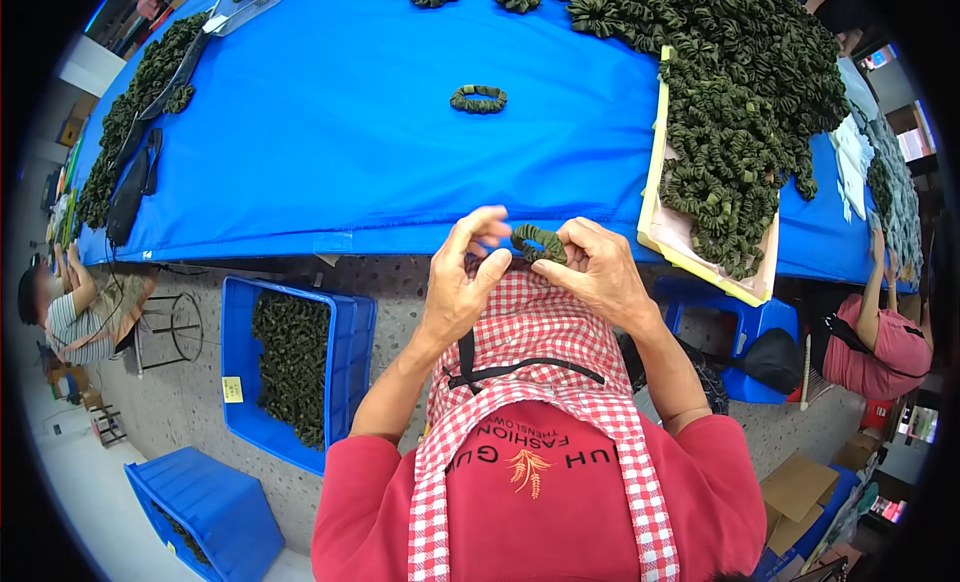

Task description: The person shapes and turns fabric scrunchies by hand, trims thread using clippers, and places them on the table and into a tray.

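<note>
A dark green scrunchie (538,243) is pinched between the thumb and fingers of my right hand (600,267), just off the table's front edge. To its left, my left hand (466,272) has its thumb and fingers apart, with nothing seen between them. Another green scrunchie (479,99) lies alone on the blue tablecloth (350,112). Many more scrunchies (715,152) are heaped in and behind a yellow-edged tray (655,182) at the right.
Below the table at left stand a blue crate (350,362) of green scrunchies and a second blue crate (225,512). A black bag-like item (128,202) lies on the table's left part. People sit at far left (80,317) and far right (880,347).
</note>
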